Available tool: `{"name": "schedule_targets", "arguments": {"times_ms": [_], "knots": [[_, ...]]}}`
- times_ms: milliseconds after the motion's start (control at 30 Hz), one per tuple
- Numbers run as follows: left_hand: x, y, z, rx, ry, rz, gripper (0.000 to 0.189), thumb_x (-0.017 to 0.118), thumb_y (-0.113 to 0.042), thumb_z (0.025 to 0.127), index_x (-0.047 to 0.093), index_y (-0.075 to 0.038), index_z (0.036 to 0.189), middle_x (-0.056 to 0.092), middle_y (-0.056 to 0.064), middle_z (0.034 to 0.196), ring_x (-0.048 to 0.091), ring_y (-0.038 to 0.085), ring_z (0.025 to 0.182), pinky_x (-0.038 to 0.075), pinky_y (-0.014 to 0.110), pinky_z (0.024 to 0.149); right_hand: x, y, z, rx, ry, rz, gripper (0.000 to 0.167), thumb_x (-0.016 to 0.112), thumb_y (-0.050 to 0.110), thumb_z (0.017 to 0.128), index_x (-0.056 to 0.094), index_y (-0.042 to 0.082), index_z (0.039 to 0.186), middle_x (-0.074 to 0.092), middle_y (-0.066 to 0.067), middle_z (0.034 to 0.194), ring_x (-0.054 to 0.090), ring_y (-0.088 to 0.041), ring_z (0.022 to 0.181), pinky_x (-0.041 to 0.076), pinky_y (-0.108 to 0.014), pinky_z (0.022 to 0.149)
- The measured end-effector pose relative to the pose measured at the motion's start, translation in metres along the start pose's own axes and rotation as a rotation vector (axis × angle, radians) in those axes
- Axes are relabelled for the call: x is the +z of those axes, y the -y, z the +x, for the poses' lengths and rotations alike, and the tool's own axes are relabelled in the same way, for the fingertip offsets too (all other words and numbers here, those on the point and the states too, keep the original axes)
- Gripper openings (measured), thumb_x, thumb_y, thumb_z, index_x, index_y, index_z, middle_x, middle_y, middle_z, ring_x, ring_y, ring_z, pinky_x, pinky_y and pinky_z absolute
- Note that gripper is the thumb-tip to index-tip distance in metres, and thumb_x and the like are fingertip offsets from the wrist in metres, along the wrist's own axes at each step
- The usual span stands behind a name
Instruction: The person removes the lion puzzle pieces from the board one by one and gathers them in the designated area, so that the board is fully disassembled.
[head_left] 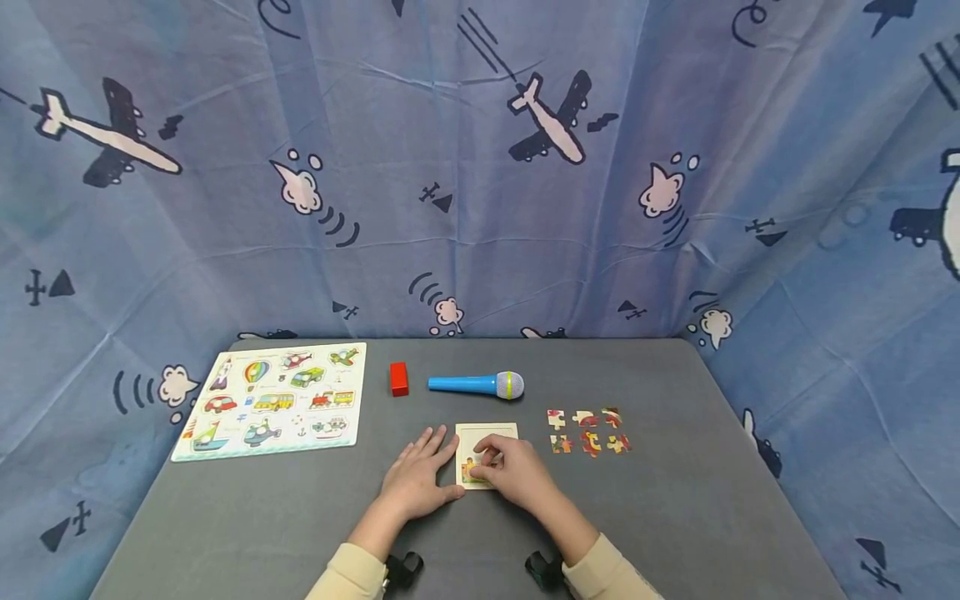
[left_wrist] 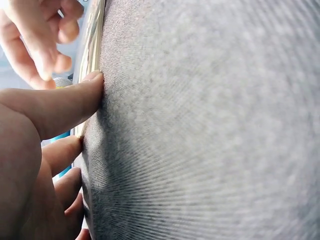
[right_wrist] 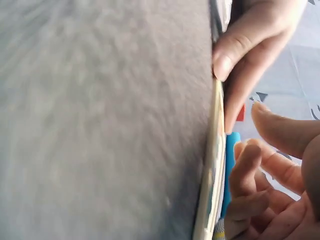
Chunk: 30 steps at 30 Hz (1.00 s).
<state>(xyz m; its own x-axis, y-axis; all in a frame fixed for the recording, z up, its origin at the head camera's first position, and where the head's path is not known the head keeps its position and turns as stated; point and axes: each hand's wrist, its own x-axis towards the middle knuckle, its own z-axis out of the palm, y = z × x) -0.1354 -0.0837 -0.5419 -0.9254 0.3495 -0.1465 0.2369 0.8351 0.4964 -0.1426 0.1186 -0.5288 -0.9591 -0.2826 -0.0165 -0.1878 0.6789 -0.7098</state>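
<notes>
From my remote post, I see red-and-yellow jigsaw pieces (head_left: 590, 443) lying right of the square cream board (head_left: 486, 430), nearer the parted-fingered right hand (head_left: 519, 472) than the spread left hand (head_left: 417, 477).

Tray (head_left: 487, 430), beneath the right fingers (head_left: 497, 443): cream, with yellow and green print
Pieces (head_left: 589, 442), right of those fingers: red, yellow, white
Mic (head_left: 462, 384), beyond the fingers: blue, grey head, yellow band
Block (head_left: 399, 379), beyond the left fingers (head_left: 433, 442): red
Board (head_left: 302, 398), left of them: cream, multicoloured vehicles
Table (head_left: 483, 542), under all fingers: grey
Curtain (head_left: 465, 158), far beyond: blue, dark-and-pale planes
</notes>
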Motion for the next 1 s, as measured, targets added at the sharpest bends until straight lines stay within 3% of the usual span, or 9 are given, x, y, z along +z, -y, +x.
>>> {"name": "schedule_targets", "arguments": {"times_ms": [300, 700, 867, 1000], "knots": [[0.002, -0.001, 0.001, 0.023, -0.011, -0.005, 0.08, 0.077, -0.046, 0.085, 0.047, -0.017, 0.153, 0.034, 0.009, 0.164, 0.025, 0.033, 0.154, 0.024, 0.056, 0.123, 0.009, 0.005, 0.002, 0.013, 0.05, -0.168, 0.031, 0.087, 0.023, 0.079, 0.073, 0.014, 0.105, 0.058, 0.006, 0.081, 0.047, -0.005, 0.068, 0.04, -0.024, 0.06], [0.002, 0.001, 0.002, 0.025, -0.026, 0.004, 0.08, 0.077, -0.046, 0.085, 0.047, -0.017, 0.153, 0.035, 0.009, 0.164, 0.026, 0.032, 0.153, 0.025, 0.055, 0.123, 0.01, 0.005, 0.007, 0.004, 0.011, -0.178, 0.035, 0.091, 0.023, 0.073, 0.067, 0.017, 0.099, 0.056, 0.001, 0.088, 0.05, -0.01, 0.075, 0.042, -0.028, 0.064], [0.003, 0.002, 0.002, 0.017, -0.014, -0.007, 0.08, 0.076, -0.048, 0.085, 0.046, -0.018, 0.154, 0.033, 0.008, 0.164, 0.025, 0.032, 0.154, 0.024, 0.055, 0.123, 0.013, 0.007, 0.005, -0.015, 0.008, -0.177, 0.031, 0.09, 0.019, 0.074, 0.065, 0.018, 0.092, 0.059, 0.004, 0.084, 0.047, -0.008, 0.069, 0.039, -0.026, 0.06], [0.003, 0.004, 0.001, 0.01, -0.008, -0.011, 0.08, 0.076, -0.048, 0.086, 0.046, -0.018, 0.154, 0.033, 0.008, 0.165, 0.024, 0.031, 0.154, 0.023, 0.054, 0.124, 0.015, 0.01, 0.002, -0.004, -0.017, -0.095, 0.033, 0.088, 0.015, 0.076, 0.063, 0.018, 0.097, 0.066, 0.007, 0.08, 0.051, -0.005, 0.064, 0.041, -0.024, 0.056]]}}
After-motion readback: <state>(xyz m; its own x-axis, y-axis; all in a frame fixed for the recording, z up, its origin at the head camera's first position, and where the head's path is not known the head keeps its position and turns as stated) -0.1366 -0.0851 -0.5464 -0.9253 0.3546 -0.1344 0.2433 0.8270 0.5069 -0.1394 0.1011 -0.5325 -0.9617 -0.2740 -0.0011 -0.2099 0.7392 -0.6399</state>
